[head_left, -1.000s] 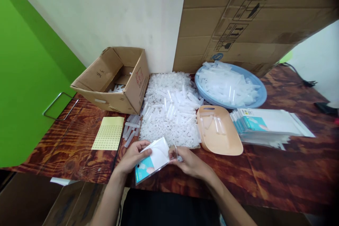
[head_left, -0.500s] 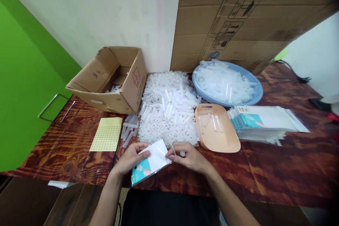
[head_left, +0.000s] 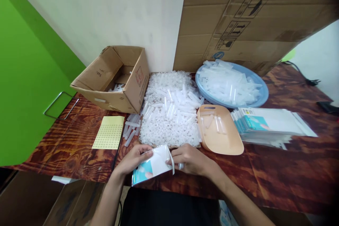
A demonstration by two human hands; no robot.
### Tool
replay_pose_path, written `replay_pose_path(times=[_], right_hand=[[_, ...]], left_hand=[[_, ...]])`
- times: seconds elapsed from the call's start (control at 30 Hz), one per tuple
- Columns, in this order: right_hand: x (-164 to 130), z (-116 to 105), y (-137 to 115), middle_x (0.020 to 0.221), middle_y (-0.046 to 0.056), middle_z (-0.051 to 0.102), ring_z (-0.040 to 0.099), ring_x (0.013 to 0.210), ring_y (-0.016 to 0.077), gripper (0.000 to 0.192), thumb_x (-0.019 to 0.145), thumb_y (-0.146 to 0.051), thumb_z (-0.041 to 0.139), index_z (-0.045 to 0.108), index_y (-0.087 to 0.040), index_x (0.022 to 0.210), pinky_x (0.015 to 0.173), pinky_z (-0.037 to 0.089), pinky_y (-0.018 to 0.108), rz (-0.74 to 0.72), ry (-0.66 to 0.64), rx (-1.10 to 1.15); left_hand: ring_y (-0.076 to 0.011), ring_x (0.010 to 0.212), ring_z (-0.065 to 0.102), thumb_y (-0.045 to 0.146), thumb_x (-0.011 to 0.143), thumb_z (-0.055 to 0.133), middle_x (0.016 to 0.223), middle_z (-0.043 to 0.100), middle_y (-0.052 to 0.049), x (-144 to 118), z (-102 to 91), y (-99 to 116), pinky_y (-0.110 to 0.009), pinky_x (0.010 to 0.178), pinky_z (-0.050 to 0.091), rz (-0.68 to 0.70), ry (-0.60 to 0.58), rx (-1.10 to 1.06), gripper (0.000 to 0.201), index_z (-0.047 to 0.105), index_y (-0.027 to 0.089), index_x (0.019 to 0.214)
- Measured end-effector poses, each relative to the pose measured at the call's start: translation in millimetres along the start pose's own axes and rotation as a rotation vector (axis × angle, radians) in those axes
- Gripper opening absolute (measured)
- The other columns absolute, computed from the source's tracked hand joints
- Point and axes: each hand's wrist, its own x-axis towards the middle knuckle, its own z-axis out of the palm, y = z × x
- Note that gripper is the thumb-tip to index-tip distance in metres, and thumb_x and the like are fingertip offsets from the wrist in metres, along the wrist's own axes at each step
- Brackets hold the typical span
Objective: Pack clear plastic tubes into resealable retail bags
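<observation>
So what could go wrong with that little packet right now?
The packet is held over the table's near edge, so anything slipping from the right hand might drop to the floor. The left hand could also nudge the loose tubes lying nearby.

Glossy clear plastic pouch with a white-and-teal paper insert (head_left: 155, 164) catching the light. Under it, a dark, varnished wood-grain counter (head_left: 278, 173), smooth and shiny. Far left, a matt brown corrugated cardboard box (head_left: 116, 77). Frosted translucent plastic tubes (head_left: 169, 113) heaped in the middle, beside a smooth matt peach plastic scoop tray (head_left: 222, 137).
</observation>
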Motion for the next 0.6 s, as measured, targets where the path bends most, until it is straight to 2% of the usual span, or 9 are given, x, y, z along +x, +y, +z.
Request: replay_pose_path(times=[0.13,0.3,0.6], right_hand=[[0,2,0,0.073,0.003,0.070,0.060,0.061,0.0158,0.024,0.094,-0.015,0.051,0.073,-0.022,0.086,0.058,0.041,0.026,-0.109,-0.049,-0.142],[-1,9,-2,0.078,0.005,0.069,0.055,0.059,0.0157,0.018,0.093,-0.012,0.051,0.065,-0.019,0.083,0.057,0.037,0.029,-0.147,-0.070,-0.261],[5,-2,-16,0.076,0.003,0.061,0.050,0.057,0.0146,0.015,0.089,-0.007,0.052,0.059,-0.018,0.082,0.055,0.037,0.027,-0.075,-0.124,-0.146]], left_hand=[[-0.0120,0.059,0.044,0.056,0.084,0.071,0.068,0.058,-0.001,1,2.7,-2,-0.022,0.055,0.028,-0.011,-0.006,-0.036,0.045,0.070,0.011,0.086],[-0.0111,0.057,0.043,0.057,0.083,0.071,0.067,0.058,-0.001,0,4.3,-3,-0.021,0.053,0.027,-0.029,-0.008,-0.065,0.046,0.071,0.011,0.086],[-0.0123,0.060,0.047,0.055,0.085,0.070,0.069,0.061,-0.002,-1,2.6,4,-0.022,0.055,0.029,-0.031,-0.042,-0.063,0.044,0.071,0.011,0.086]])
